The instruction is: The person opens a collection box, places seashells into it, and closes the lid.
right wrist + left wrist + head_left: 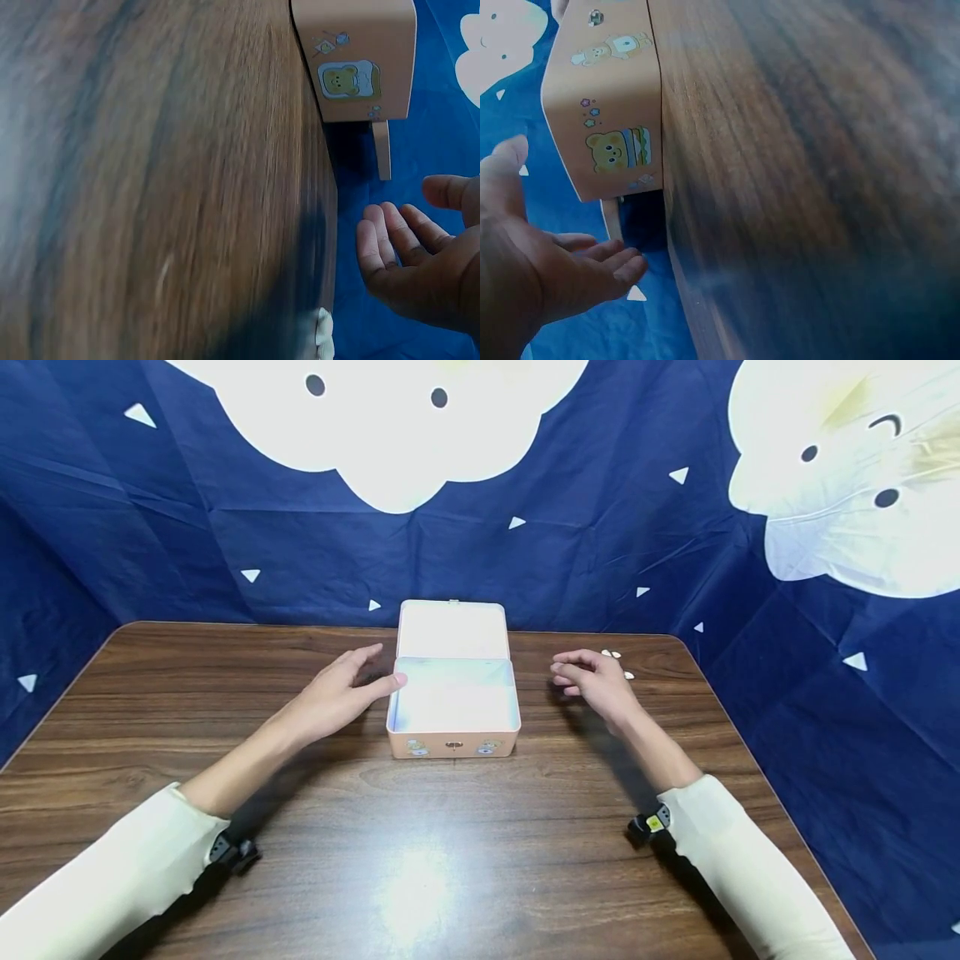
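A peach-coloured box [453,745] with cartoon bear pictures and a small front clasp stands on the table with its lid [453,628] tipped back. Its pale interior shows nothing inside. At the box's left side is my left hand [337,693], fingers extended and thumb tip overlapping the left rim in the head view. Nothing lies in that palm in the left wrist view. My right hand [596,683] hovers to the right of the box, apart from it, fingers slightly bent and holding nothing. Bear stickers mark both box ends, one a burger bear [615,150].
Several small white pieces [628,676] lie on the wooden table [453,843] just beyond my right hand. A dark blue cloth [322,552] with white cloud shapes hangs behind the table and along its sides.
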The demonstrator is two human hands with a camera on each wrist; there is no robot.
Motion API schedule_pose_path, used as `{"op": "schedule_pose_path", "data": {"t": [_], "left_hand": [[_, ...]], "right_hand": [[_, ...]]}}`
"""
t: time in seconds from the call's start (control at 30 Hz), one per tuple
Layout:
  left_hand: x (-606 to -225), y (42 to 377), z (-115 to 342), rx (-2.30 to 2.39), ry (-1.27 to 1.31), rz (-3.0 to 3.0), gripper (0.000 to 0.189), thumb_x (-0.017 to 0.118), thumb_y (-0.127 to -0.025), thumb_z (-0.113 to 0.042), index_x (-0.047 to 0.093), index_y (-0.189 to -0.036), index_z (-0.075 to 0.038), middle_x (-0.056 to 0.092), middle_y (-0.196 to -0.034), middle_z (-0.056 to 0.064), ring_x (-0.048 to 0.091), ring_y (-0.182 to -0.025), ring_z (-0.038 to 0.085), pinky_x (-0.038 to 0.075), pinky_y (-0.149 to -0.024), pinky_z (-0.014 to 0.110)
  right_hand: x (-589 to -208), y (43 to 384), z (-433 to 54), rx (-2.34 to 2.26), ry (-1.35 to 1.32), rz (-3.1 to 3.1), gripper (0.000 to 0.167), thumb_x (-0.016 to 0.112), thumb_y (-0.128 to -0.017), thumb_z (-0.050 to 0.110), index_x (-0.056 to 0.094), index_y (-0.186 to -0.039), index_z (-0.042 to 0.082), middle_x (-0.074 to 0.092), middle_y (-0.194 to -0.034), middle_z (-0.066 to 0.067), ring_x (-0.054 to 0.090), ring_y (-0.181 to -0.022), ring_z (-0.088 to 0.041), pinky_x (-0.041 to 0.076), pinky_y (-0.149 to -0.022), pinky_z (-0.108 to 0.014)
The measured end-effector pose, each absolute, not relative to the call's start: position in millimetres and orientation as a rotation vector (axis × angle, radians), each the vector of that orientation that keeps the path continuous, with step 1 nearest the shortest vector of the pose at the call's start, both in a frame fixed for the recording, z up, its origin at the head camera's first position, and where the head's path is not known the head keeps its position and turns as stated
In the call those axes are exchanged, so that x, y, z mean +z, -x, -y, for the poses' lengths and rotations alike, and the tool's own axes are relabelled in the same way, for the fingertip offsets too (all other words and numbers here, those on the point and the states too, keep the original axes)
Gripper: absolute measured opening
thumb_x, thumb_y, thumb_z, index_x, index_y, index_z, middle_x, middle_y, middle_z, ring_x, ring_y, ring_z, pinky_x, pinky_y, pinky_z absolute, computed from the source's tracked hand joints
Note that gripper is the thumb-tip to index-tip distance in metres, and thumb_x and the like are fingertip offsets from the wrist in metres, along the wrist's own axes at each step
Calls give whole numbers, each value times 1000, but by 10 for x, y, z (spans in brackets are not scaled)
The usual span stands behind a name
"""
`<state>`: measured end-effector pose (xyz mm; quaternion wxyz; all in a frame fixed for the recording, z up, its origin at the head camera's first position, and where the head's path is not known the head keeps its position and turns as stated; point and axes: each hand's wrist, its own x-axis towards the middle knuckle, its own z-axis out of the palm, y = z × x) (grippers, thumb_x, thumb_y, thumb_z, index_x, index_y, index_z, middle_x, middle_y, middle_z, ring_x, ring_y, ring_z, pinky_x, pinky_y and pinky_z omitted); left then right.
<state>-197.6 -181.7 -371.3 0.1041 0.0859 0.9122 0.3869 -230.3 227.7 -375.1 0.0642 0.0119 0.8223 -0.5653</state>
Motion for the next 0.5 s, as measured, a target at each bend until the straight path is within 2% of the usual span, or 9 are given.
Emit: {"op": "schedule_pose_path", "data": {"t": [0.13,0.27,0.5], "left_hand": [[-3734,1932,1767,1048,-324,-2699,125,63,-99,-85,7,-183,-11,14,-190,21,22,-175,47,24,-139,74],[-3787,1883,1706,947,-368,-2691,136,66,-94,-89,-5,-183,-14,4,-190,24,10,-176,50,21,-138,79],[-3837,1843,1689,924,-446,-2677,127,68,-100,-79,-7,-183,-18,2,-192,19,5,-176,53,14,-135,86]], "right_hand": [[-3745,2272,-2362,-1702,-24,-2490,48,69,-112,21,65,-149,-9,71,-150,-27,81,-116,-21,67,-90,-21],[-3723,2249,-2421,-1709,-18,-2495,48,70,-111,20,64,-149,-10,72,-148,-27,81,-109,-15,68,-91,-23],[-3705,2232,-2494,-1721,25,-2501,47,69,-111,18,64,-148,-11,76,-140,-24,81,-103,-11,68,-89,-23]]}}
